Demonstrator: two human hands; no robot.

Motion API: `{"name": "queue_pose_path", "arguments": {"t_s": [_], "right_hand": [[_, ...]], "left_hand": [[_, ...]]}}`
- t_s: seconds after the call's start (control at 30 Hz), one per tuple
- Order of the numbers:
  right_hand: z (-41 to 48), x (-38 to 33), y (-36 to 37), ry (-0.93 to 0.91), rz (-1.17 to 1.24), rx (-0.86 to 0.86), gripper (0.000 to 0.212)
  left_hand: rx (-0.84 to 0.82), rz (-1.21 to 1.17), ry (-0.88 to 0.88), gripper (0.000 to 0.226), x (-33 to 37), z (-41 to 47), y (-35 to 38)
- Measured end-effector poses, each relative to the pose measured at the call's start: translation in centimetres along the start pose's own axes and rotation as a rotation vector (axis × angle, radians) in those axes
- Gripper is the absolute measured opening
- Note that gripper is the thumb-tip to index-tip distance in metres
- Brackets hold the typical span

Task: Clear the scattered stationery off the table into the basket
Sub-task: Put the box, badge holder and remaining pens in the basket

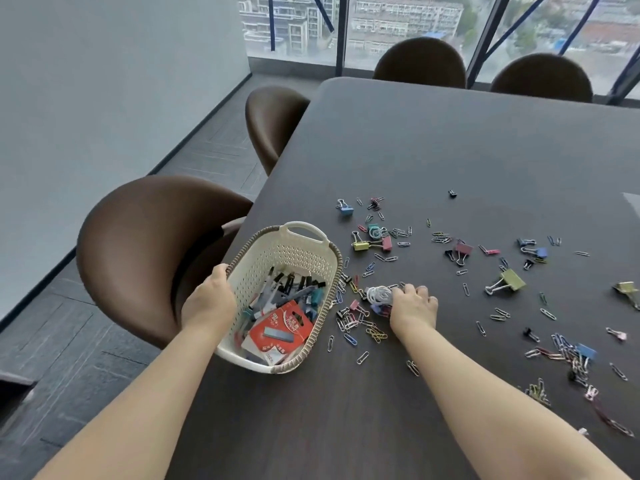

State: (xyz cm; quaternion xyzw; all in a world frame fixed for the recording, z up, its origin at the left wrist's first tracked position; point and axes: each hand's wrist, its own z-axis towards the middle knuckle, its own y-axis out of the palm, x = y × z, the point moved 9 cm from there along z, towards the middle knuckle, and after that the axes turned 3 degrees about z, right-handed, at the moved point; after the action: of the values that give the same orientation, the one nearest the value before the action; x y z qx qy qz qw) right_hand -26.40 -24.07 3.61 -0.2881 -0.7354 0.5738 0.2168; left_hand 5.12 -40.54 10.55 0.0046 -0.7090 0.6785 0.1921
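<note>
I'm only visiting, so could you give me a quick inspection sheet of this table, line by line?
Surface: dark table, strewn with clips on its near part.
Job's things: cream basket at the left edge holds pens and a red pack; many clips not yet in.
Clutter: nothing seen.
Hands: left hand grips the basket rim; right hand curls over a clump of clips beside it.
Cables: nothing seen.
Surroundings: brown chairs, window onto buildings.

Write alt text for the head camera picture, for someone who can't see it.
A person's right hand grips a clump of paper clips on a dark table, while the left hand holds the rim of a cream basket of pens. Binder clips lie scattered around.
</note>
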Motion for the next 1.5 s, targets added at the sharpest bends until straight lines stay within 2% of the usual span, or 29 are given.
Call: {"name": "queue_pose_path", "arguments": {"t_s": [0.13, 0.23, 0.3, 0.37, 0.43, 0.5, 0.57, 0.63, 0.73, 0.83, 0.97, 1.07, 1.17, 1.27, 1.33, 1.4, 1.5], "right_hand": [[-0.3, 0.9, 1.3, 0.045, 0.109, -0.013, 0.028], [-0.5, 1.3, 0.4, 0.068, 0.307, 0.050, 0.027], [-1.1, 1.0, -1.9, 0.044, 0.520, 0.154, 0.026], [-2.5, -0.5, -5.7, -0.051, 0.750, 0.299, 0.027], [-4.6, -3.8, -9.6, -0.239, 0.850, 0.392, 0.029], [-6.5, -8.2, -11.6, -0.431, 0.817, 0.353, 0.034], [-7.5, -12.0, -11.5, -0.520, 0.725, 0.250, 0.040], [-7.7, -14.1, -10.3, -0.519, 0.647, 0.166, 0.044], [-8.0, -14.2, -9.2, -0.486, 0.648, 0.173, 0.037], [-8.4, -12.0, -8.8, -0.436, 0.688, 0.227, 0.030], [-8.2, -5.9, -7.1, -0.281, 0.737, 0.287, 0.026], [-8.2, -0.4, -4.3, -0.152, 0.699, 0.269, 0.028], [-8.9, 5.2, -0.8, -0.036, 0.617, 0.229, 0.036], [-9.7, 9.7, 2.6, 0.061, 0.432, 0.124, 0.055], [-10.1, 12.2, 4.4, 0.092, 0.308, 0.049, 0.066], [-10.2, 14.4, 5.2, 0.108, 0.249, 0.030, 0.071], [-9.9, 17.8, 6.0, 0.146, 0.208, 0.022, 0.075]], "left_hand": [[-0.011, -0.004, -0.001, 0.033, 0.4, -0.3, -0.3], [-0.021, -0.017, -0.003, 0.033, 0.4, -0.5, -0.4], [-0.036, -0.042, -0.006, 0.033, 0.4, -0.5, -0.4], [-0.060, -0.084, -0.016, 0.035, 0.3, -0.5, -0.4], [-0.094, -0.135, -0.024, 0.038, 0.1, -0.7, -0.6], [-0.125, -0.191, -0.005, 0.040, 0.0, -1.1, -0.8], [-0.150, -0.238, 0.016, 0.043, -0.1, -1.5, -1.0], [-0.170, -0.251, 0.034, 0.045, -0.5, -1.8, -1.2], [-0.154, -0.253, 0.043, 0.044, -1.6, -2.1, -1.7], [-0.002, -0.234, 0.093, 0.037, -1.7, -2.5, -3.1], [0.257, -0.195, 0.382, 0.027, 3.1, -5.1, -5.4], [0.319, -0.165, 0.605, 0.020, 8.4, -8.2, -5.0], [0.249, -0.136, 0.790, 0.023, 14.1, -11.4, -2.4], [0.070, -0.157, 0.833, 0.035, 18.1, -13.8, 2.8], [-0.124, -0.040, 0.748, 0.053, 19.1, -14.1, 7.9], [-0.337, 0.090, 0.568, 0.073, 17.9, -13.3, 13.1], [-0.389, 0.224, 0.333, 0.093, 16.9, -11.4, 16.5]]}}
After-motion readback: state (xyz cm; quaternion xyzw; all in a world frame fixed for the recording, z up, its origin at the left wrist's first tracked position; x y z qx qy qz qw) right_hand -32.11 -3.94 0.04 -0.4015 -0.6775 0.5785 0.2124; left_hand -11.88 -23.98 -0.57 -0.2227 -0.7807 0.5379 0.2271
